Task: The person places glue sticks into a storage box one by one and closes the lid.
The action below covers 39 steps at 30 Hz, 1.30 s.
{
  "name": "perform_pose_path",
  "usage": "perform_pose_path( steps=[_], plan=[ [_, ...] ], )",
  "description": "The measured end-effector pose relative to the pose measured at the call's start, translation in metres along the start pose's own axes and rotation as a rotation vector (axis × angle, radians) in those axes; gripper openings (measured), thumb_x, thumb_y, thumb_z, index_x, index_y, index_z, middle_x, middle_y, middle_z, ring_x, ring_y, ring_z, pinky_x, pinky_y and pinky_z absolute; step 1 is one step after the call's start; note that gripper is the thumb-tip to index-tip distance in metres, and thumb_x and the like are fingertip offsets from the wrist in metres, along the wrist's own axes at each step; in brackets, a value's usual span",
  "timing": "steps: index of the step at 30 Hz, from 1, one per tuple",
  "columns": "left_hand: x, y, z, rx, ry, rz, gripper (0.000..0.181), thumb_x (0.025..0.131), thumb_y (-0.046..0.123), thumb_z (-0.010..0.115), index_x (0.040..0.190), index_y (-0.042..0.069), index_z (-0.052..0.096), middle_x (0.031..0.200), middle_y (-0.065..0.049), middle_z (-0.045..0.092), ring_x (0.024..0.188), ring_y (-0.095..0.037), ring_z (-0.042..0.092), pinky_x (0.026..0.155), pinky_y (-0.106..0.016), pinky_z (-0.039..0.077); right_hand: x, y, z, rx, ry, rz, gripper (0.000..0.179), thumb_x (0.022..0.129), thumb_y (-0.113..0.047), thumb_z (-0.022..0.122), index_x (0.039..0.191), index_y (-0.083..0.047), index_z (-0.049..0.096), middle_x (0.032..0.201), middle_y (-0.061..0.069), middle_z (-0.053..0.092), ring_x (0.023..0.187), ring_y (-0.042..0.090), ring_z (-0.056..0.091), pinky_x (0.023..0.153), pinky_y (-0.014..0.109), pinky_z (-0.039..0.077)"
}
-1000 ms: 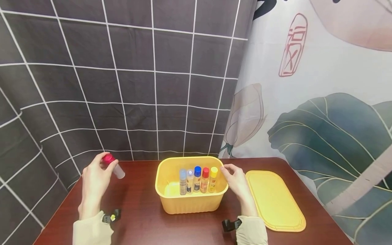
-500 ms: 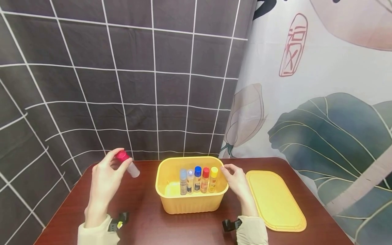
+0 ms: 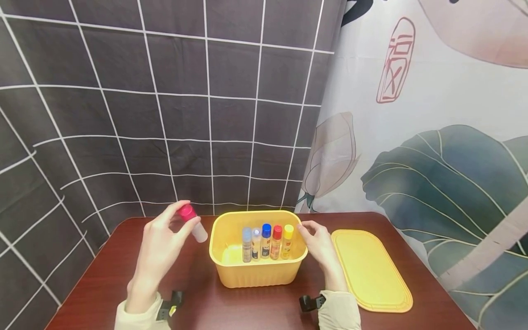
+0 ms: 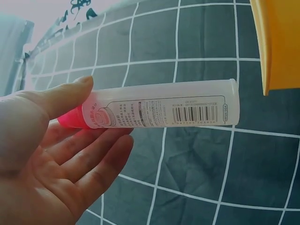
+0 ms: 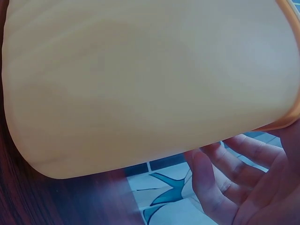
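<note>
My left hand (image 3: 158, 250) pinches a glue bottle by its pinkish-red cap, just left of the yellow plastic box (image 3: 257, 276). In the left wrist view, the translucent white glue bottle (image 4: 164, 105) lies sideways with its barcode showing, the thumb on one side of the cap end and fingers underneath. My right hand (image 3: 323, 247) holds the box's right rim between thumb and fingers; the right wrist view has its fingers partly behind the box wall (image 5: 140, 89). Inside the box, several small bottles stand in a row, among them a blue-capped (image 3: 266, 243), red-capped (image 3: 275, 243) and yellow-capped bottle (image 3: 286, 243).
A flat yellow lid (image 3: 371, 270) lies on the dark red table (image 3: 198, 302) to the right of the box. Behind the table hangs a dark grid-patterned curtain (image 3: 173, 114), with a light floral curtain (image 3: 412, 151) at the right.
My left hand has carried the glue bottle rightward, from the table's left side to beside the box's left rim. The right hand and box have stayed in place.
</note>
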<state>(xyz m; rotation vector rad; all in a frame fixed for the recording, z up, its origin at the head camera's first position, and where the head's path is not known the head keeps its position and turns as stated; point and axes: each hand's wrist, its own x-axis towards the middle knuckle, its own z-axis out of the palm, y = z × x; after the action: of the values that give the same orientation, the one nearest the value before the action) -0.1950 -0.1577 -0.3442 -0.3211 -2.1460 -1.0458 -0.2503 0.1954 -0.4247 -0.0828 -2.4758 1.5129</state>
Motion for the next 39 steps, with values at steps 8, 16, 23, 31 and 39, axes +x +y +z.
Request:
perform_pose_path(
  steps=[8, 16, 23, 31, 39],
  plan=[
    [-0.002, 0.008, 0.008, -0.015, -0.037, 0.055, 0.047, 0.074, 0.006, 0.085, 0.117, 0.01, 0.068, 0.092, -0.001, 0.071, 0.083, -0.015, 0.068, 0.071, -0.007, 0.046, 0.0, 0.0, 0.0, -0.001, 0.0, -0.002, 0.028, 0.095, -0.023, 0.066, 0.11, 0.0, 0.069, 0.096, 0.011, 0.068, 0.083, 0.023, 0.063, 0.074, 0.035, 0.054],
    [0.0, 0.01, 0.023, -0.01, -0.108, 0.099, 0.045, 0.074, 0.011, 0.086, 0.115, 0.011, 0.068, 0.091, 0.002, 0.07, 0.077, -0.01, 0.064, 0.066, -0.024, 0.054, 0.002, 0.002, -0.001, -0.02, 0.007, -0.009, 0.028, 0.094, -0.023, 0.065, 0.11, 0.0, 0.069, 0.097, 0.012, 0.068, 0.085, 0.024, 0.063, 0.076, 0.037, 0.054],
    [0.004, 0.004, 0.04, -0.052, -0.203, 0.072, 0.046, 0.075, 0.013, 0.086, 0.117, 0.01, 0.067, 0.09, 0.001, 0.069, 0.072, -0.011, 0.065, 0.068, -0.032, 0.057, 0.002, 0.001, -0.001, -0.014, -0.001, 0.003, 0.028, 0.095, -0.023, 0.065, 0.111, 0.0, 0.068, 0.098, 0.012, 0.069, 0.086, 0.025, 0.064, 0.078, 0.038, 0.054],
    [0.007, -0.011, 0.057, -0.01, -0.354, 0.027, 0.042, 0.078, 0.017, 0.084, 0.116, 0.01, 0.067, 0.087, 0.001, 0.067, 0.07, -0.013, 0.059, 0.066, -0.033, 0.055, 0.001, 0.0, 0.001, 0.014, -0.003, 0.015, 0.027, 0.095, -0.022, 0.064, 0.11, 0.0, 0.069, 0.098, 0.013, 0.068, 0.085, 0.026, 0.064, 0.078, 0.039, 0.055],
    [0.019, -0.018, 0.069, 0.023, -0.515, 0.039, 0.042, 0.078, 0.017, 0.084, 0.115, 0.007, 0.068, 0.091, 0.001, 0.066, 0.077, -0.017, 0.062, 0.07, -0.031, 0.056, 0.001, 0.0, 0.001, 0.011, 0.0, 0.016, 0.029, 0.095, -0.025, 0.063, 0.111, -0.001, 0.069, 0.1, 0.013, 0.068, 0.087, 0.026, 0.063, 0.08, 0.041, 0.054]
  ],
)
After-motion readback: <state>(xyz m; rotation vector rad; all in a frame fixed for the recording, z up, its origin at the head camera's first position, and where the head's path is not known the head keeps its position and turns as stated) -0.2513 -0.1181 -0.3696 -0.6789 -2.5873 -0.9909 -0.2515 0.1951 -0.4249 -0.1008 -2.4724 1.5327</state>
